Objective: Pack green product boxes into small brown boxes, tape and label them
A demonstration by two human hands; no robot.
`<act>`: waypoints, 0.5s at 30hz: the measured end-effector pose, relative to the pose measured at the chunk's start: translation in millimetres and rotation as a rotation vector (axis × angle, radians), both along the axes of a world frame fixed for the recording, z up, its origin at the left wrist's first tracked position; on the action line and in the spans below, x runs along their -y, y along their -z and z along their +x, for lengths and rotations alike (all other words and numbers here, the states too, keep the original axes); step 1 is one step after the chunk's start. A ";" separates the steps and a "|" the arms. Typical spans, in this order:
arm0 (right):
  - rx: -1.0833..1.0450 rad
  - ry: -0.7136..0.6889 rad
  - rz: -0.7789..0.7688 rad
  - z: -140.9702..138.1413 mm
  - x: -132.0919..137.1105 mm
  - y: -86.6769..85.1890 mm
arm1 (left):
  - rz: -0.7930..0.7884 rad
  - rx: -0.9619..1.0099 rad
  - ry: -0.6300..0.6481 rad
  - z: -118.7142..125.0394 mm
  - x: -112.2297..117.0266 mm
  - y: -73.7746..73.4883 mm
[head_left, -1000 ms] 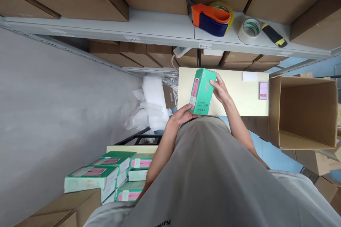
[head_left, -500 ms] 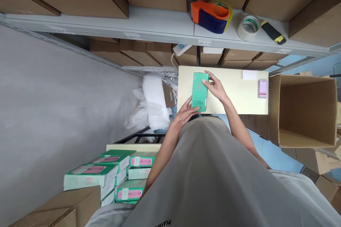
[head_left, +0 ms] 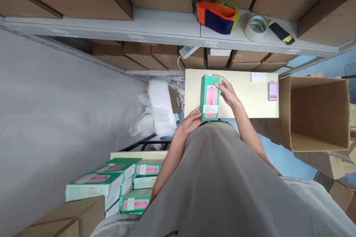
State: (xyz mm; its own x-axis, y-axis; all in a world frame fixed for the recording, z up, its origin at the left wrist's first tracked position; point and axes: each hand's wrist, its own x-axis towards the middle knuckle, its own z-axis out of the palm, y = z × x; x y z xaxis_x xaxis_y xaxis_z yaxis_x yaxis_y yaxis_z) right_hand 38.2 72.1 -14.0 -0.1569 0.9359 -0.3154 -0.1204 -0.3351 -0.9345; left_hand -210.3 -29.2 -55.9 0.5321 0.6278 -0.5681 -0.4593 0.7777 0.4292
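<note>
I hold a green carton with a pink picture on its face (head_left: 210, 97) upright over a pale yellow table (head_left: 247, 100). My left hand (head_left: 191, 121) grips its lower end from the left. My right hand (head_left: 227, 90) is closed on its upper right edge. The pink printed side faces me. A stack of matching green and pink cartons (head_left: 116, 183) lies low at my left, beside my left elbow.
An open empty cardboard box (head_left: 317, 113) stands right of the table. A small pink item (head_left: 273, 91) lies on the table's right side. On the grey shelf (head_left: 155, 26) above sit an orange tape dispenser (head_left: 215, 14), a tape roll (head_left: 256, 27) and a cutter (head_left: 280, 32). White wrapping (head_left: 157, 109) lies on the floor at left.
Both hands have turned the carton about its long axis: first a corner showed, then its plain green side, and now its pink printed face. It stayed over the table.
</note>
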 end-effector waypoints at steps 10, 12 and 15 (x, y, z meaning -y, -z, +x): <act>0.214 0.144 0.006 0.9 0.7 10.4 | 0.138 -0.222 -0.032 17.5 -11.2 -15.0; 0.218 0.126 0.010 3.0 2.5 7.8 | 0.129 -0.206 -0.041 18.1 -9.3 -14.3; 0.169 0.121 0.000 6.7 6.0 1.7 | 0.114 -0.146 -0.037 15.7 -5.1 -11.7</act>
State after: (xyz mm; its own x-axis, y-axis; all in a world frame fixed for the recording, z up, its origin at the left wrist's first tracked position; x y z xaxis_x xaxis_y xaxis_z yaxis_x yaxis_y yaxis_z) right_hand 44.9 66.2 -15.7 0.0119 0.9447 -0.3278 -0.0013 -0.3278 -0.9447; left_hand -194.6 -24.1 -44.2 0.4242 0.7104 -0.5616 -0.4132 0.7037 0.5780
